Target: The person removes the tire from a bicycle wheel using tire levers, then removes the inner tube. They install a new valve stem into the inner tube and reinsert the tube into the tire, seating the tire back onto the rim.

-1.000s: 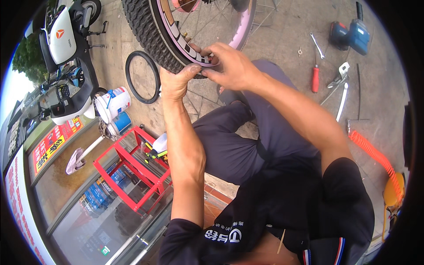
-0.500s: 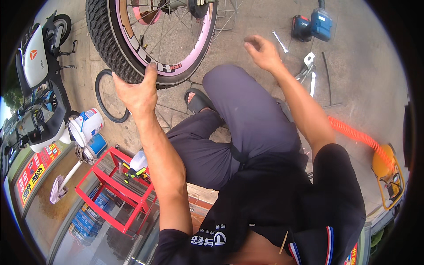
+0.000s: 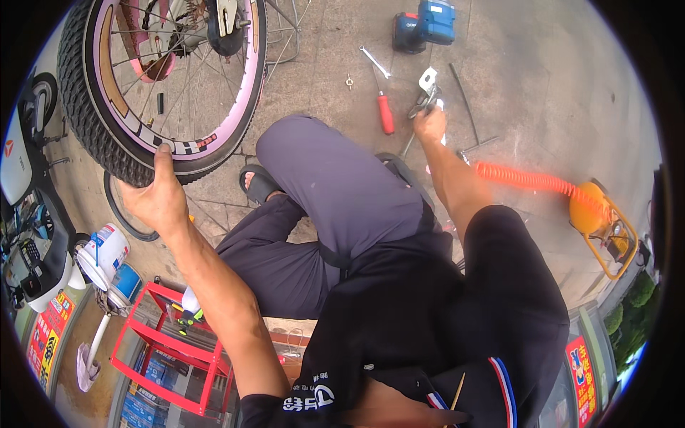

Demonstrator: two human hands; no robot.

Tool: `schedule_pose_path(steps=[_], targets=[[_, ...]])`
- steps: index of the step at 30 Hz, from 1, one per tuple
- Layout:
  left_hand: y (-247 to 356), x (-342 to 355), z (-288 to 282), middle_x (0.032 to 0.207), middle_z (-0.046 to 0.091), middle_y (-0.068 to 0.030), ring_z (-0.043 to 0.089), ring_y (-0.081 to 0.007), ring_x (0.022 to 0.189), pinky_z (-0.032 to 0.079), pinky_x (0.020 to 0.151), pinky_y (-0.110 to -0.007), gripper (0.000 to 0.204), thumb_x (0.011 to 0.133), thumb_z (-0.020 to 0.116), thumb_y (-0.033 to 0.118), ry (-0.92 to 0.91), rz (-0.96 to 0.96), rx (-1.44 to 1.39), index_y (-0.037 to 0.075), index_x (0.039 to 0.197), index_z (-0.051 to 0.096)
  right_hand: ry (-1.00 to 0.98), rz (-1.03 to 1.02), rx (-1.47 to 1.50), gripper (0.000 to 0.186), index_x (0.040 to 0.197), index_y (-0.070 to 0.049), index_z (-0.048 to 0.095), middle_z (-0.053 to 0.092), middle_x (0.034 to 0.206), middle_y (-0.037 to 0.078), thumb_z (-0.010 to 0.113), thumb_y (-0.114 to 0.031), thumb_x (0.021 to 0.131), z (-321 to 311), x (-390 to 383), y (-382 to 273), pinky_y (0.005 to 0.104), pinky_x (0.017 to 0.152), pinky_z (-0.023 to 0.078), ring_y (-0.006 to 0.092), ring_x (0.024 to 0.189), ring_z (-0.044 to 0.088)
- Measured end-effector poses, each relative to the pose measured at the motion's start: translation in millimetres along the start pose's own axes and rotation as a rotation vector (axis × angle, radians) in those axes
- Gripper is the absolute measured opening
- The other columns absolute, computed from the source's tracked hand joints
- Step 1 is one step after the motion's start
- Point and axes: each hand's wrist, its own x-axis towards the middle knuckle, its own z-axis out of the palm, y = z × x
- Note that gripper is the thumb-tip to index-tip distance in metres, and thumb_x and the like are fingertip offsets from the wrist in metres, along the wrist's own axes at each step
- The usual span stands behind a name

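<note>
My left hand (image 3: 153, 200) grips the lower edge of a bicycle wheel (image 3: 187, 158), its thumb on the pink rim and its fingers behind the knobbly black tyre (image 3: 100, 139). My right hand (image 3: 430, 127) is down among the tools on the ground, fingers closed at a dark grey metal tool (image 3: 422, 105) whose kind I cannot make out. A white-and-silver metal piece (image 3: 428, 79) lies just beyond it. Left of that hand are a red-handled screwdriver (image 3: 385, 114), a small spanner (image 3: 374, 62) and a small metal part (image 3: 349, 82).
A blue cordless power tool (image 3: 435, 21) lies farther off. A thin dark rod (image 3: 464, 103) and an orange coiled hose (image 3: 524, 176) running to a yellow reel (image 3: 590, 207) are at right. At left are a thin black ring (image 3: 121, 210), buckets (image 3: 107, 250), a red rack (image 3: 168, 349) and a scooter (image 3: 32, 192).
My right hand has come down from mid-air to the metal tool on the ground. My left hand stays on the tyre. The whole view has shifted to the right, uncovering the screwdriver.
</note>
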Motion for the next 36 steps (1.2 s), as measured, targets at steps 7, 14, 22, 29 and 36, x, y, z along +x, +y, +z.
schedule_pose_path(steps=[7,14,22,29,36], targets=[[-10,3,-5,0.106,0.069,-0.0088,0.065,-0.0164,0.09,0.052,0.085,-0.029,0.043,0.079,0.074,-0.004,-0.027,-0.028,-0.077,-0.004,0.119,0.061,-0.181,0.375,-0.35,0.059,0.133,-0.008,0.046,0.05,0.138,0.02,0.063,-0.033,0.083,-14,2,49,0.0471,0.109,0.038,0.0369,0.131,0.047],[5,4,-3,0.101,0.068,-0.0079,0.065,-0.0133,0.088,0.052,0.083,-0.027,0.037,0.081,0.075,0.002,-0.013,-0.057,-0.287,-0.004,0.114,0.059,-0.157,0.302,-0.522,0.063,0.129,-0.006,0.045,0.054,0.131,0.018,0.064,-0.045,0.083,6,-1,62,0.0476,0.102,0.043,0.0347,0.125,0.052],[-2,4,-17,0.097,0.072,-0.0058,0.065,-0.0097,0.083,0.052,0.078,-0.026,0.035,0.082,0.072,0.006,-0.029,-0.077,-0.152,-0.003,0.114,0.061,-0.026,0.219,-0.646,0.053,0.114,-0.009,0.047,0.061,0.11,0.015,0.069,-0.044,0.082,43,2,75,0.0446,0.081,0.057,0.0308,0.096,0.069],[13,0,-21,0.093,0.073,-0.0123,0.07,-0.0183,0.082,0.053,0.078,-0.031,0.045,0.073,0.075,0.013,-0.021,-0.157,-0.032,-0.002,0.113,0.061,-0.026,0.366,-0.531,0.029,0.104,-0.011,0.054,0.064,0.102,0.014,0.064,-0.03,0.084,59,24,98,0.0421,0.072,0.06,0.0297,0.091,0.071],[12,-3,-25,0.085,0.073,-0.0107,0.07,-0.0166,0.076,0.054,0.074,-0.031,0.035,0.074,0.072,0.013,0.019,-0.184,-0.035,-0.001,0.104,0.064,-0.231,0.465,-0.297,0.032,0.109,-0.006,0.055,0.067,0.103,0.013,0.063,-0.02,0.082,52,44,112,0.0435,0.077,0.059,0.0311,0.095,0.07]])
